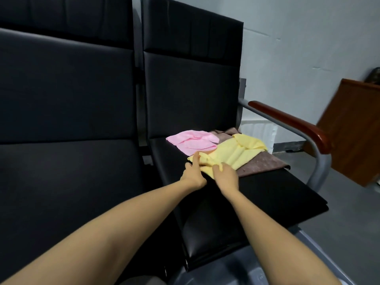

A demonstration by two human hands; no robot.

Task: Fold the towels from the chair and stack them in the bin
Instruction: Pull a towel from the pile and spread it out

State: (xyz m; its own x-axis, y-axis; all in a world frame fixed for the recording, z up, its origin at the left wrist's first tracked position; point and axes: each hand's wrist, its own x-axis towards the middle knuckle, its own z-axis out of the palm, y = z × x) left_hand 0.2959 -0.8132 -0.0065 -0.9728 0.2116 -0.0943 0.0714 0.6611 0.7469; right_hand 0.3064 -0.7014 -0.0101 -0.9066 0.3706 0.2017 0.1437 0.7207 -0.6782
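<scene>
Both your left hand and right hand pinched the near edge of the yellow towel lying on the chair seat; you needed separate corners, lifted evenly, before folding

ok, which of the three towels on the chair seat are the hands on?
The yellow terry towel: both the left hand and right hand pinch its near corner. The pink towel and brown towel lie untouched.

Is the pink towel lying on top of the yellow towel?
No, the pink towel lies beside the yellow towel on the seat, farther back.
</scene>
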